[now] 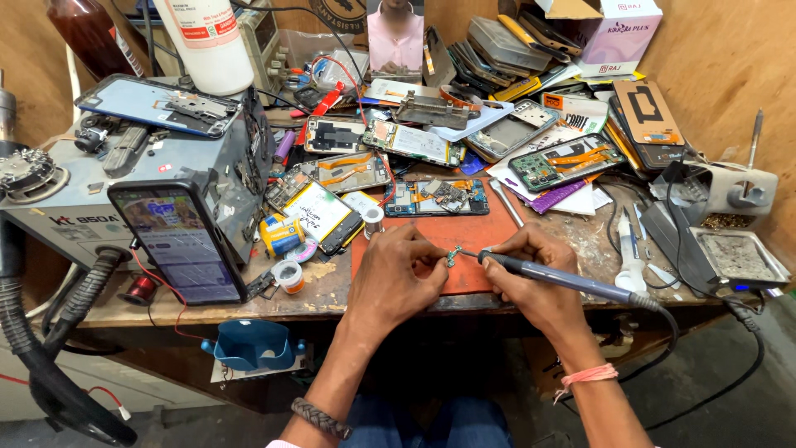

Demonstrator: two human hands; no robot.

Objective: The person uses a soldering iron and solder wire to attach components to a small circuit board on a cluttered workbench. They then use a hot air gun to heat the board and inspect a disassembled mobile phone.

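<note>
**Soldering iron met a small part over the red mat**

The right hand (pixel 531 270) was clenched around a blue-grey soldering iron (pixel 564 282), its cable trailing back off the bench edge, its tip pointing left to a tiny circuit part (pixel 452 256). The left hand (pixel 398 274) pinched that part between fingertips, just left of the iron's tip; the part was too small to tell whether it was a connector or a scrap of board. Both hands rested on a red work mat (pixel 464 228), directly beneath the grip.

Just beyond the pinch lay an opened phone board (pixel 435 197) at the mat's far edge, with a small solder spool (pixel 374 218) beside it. Left of the left hand sat a yellow-and-blue tape roll (pixel 280 234) and a phone battery (pixel 319 213). Further left, a phone with a lit screen (pixel 186 241) leaned against a grey rework station (pixel 124 178). Right of the iron hand stood an iron stand (pixel 742 195) and a metal tray (pixel 734 257). Farthest off, stripped phones were heaped against the wooden wall (pixel 721 50).
</note>
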